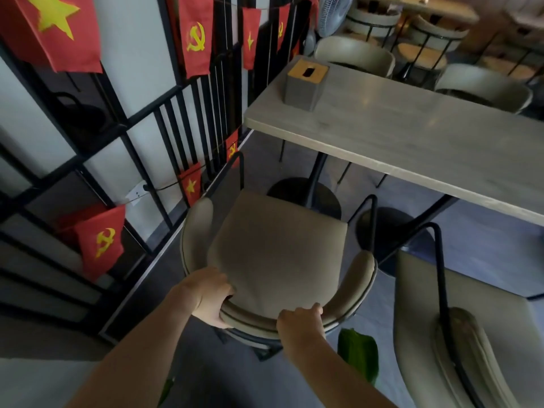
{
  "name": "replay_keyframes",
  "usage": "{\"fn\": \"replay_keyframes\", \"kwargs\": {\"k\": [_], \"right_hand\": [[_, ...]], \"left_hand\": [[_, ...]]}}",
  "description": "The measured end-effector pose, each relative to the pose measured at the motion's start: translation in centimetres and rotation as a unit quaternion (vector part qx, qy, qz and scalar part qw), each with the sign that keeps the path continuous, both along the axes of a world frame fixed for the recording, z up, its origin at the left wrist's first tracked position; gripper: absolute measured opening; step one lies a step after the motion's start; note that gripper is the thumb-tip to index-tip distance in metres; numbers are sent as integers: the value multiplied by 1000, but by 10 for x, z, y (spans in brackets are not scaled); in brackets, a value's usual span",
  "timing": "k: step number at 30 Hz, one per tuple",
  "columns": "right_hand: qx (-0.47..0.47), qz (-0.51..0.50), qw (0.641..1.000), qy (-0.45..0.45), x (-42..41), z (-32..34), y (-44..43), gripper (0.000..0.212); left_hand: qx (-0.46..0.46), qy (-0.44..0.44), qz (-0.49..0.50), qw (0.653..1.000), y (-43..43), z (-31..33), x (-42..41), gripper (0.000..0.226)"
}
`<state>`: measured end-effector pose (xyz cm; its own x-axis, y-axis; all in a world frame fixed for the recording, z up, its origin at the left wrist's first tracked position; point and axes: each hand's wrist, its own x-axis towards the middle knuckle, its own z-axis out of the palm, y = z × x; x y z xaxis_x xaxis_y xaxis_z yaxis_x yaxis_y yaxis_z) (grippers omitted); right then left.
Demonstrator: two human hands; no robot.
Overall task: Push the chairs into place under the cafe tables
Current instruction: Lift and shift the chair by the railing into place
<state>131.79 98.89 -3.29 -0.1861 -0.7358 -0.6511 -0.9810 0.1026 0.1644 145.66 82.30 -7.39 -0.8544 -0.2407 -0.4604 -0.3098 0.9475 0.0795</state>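
Chair stands just short of the table, its curved backrest gripped by left hand and right hand, arms outstretched.

Both hands grip the curved back of a beige chair: left hand, right hand. Its seat faces the near edge of the grey table; a tissue box sits near the table's far left corner.

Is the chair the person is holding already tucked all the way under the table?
No, the chair held by the left hand and right hand has its whole seat showing, out in front of the table.
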Motion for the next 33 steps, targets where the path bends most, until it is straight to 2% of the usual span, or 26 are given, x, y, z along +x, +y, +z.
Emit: {"fn": "replay_keyframes", "kwargs": {"k": [6, 9, 11, 12, 13, 15, 17, 18, 19, 20, 22, 23, 25, 26, 29, 33], "right_hand": [[2, -41, 999, -20, 2, 8, 1, 39], [1, -134, 983, -126, -10, 12, -2, 48], [-34, -292, 920, -260, -23, 16, -5, 51], [-75, -364, 878, -302, -29, 17, -6, 51], [-132, -414, 848, -302, -36, 18, -5, 51], [-239, -436, 848, -183, -49, 15, 0, 56], [-273, -474, 832, -92, -58, 11, 7, 75], [-268, -522, 805, -87, -60, 10, 8, 86], [-260, -578, 768, -97, -60, 9, 10, 95], [-256, -631, 723, -117, -61, 7, 10, 101], [-263, -712, 628, -172, -64, 0, 14, 110], [-271, -741, 580, -202, -66, -4, 16, 112], [-274, -781, 498, -258, -69, -9, 18, 113], [-273, -788, 477, -276, -70, -11, 18, 111], [-285, -792, 463, -279, -71, -18, 15, 103], [-308, -789, 432, -311, -76, -24, 17, 95]], "left_hand": [[3, 18, 24, 1000, 1, 2, 2, 55], [35, 20, 55, 998, 8, 6, 4, 65], [134, 42, 131, 981, 9, 11, 10, 85], [193, 79, 177, 962, 10, 17, 12, 95], [214, 138, 211, 944, 10, 18, 15, 97], [130, 259, 261, 921, 8, 18, 17, 89], [12, 295, 361, 885, 3, 17, 14, 82], [-8, 287, 438, 852, 1, 16, 12, 85], [10, 277, 518, 809, 1, 16, 9, 95], [65, 278, 585, 759, 1, 16, 7, 106], [196, 300, 653, 667, 1, 12, 5, 116], [234, 306, 663, 642, 2, 7, 5, 116], [242, 309, 661, 639, 4, 2, 5, 109], [226, 316, 657, 646, 4, 1, 4, 102], [179, 327, 656, 656, 2, -3, 1, 86], [145, 319, 654, 670, 3, -3, -3, 79]]}}
